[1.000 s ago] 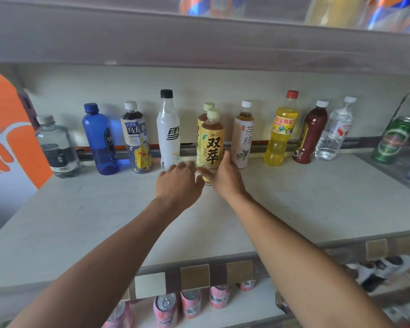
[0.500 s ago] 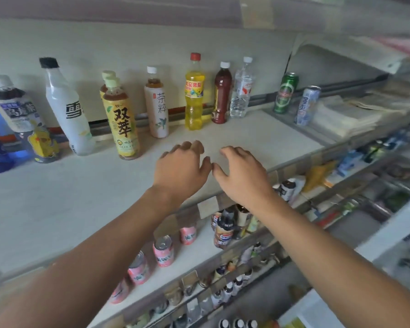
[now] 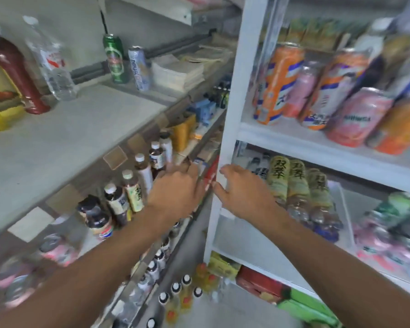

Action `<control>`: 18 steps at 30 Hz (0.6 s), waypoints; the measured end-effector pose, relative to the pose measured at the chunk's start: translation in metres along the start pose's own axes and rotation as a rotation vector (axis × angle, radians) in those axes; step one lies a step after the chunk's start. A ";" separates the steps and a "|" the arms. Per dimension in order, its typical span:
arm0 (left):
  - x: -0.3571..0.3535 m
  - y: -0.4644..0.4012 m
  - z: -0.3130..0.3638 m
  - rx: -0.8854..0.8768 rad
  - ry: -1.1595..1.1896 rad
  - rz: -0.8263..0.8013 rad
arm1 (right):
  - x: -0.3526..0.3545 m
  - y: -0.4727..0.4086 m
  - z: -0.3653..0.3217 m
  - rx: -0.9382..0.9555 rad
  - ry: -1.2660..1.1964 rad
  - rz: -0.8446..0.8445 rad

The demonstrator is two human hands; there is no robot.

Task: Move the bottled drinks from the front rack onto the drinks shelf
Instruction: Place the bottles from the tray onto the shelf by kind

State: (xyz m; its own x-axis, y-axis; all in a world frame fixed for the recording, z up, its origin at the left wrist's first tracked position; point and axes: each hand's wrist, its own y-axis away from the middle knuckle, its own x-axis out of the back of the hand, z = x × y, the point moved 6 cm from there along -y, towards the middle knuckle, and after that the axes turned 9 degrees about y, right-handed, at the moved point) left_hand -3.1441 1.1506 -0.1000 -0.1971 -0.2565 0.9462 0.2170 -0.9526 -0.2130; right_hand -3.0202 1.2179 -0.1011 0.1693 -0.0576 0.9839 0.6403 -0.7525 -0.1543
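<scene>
Both my hands reach forward with nothing in them. My left hand [image 3: 175,192] has a loose, wide grip, fingers relaxed in front of the lower shelf bottles [image 3: 130,192]. My right hand [image 3: 244,195] is spread wide, fingertips beside the white rack post [image 3: 232,114], touching no bottle. Bottled drinks [image 3: 294,183] lie on the white rack [image 3: 317,152], just past my right hand. The drinks shelf [image 3: 69,138] at left carries a dark red bottle [image 3: 17,74], a clear bottle [image 3: 50,62] and a green can [image 3: 115,59].

White rack [image 3: 230,95], green can [image 3: 115,59]
</scene>
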 end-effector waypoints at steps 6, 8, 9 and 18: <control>-0.057 -0.020 0.071 -0.131 0.055 -0.057 | -0.019 0.038 0.101 -0.248 0.009 -0.027; -0.071 -0.024 0.090 -0.157 0.061 -0.054 | -0.026 0.049 0.127 -0.318 0.035 -0.015; -0.077 -0.026 0.098 -0.166 0.068 -0.058 | -0.031 0.053 0.136 -0.342 0.048 -0.014; -0.114 -0.037 0.098 -0.096 0.148 -0.108 | -0.080 0.041 0.139 -0.179 0.253 -0.019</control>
State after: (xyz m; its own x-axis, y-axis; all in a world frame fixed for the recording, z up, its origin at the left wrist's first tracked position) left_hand -3.0355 1.2308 -0.1765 -0.3544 -0.1667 0.9201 0.0965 -0.9853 -0.1413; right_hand -2.9029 1.2831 -0.1984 -0.0479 -0.1876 0.9811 0.4955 -0.8573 -0.1398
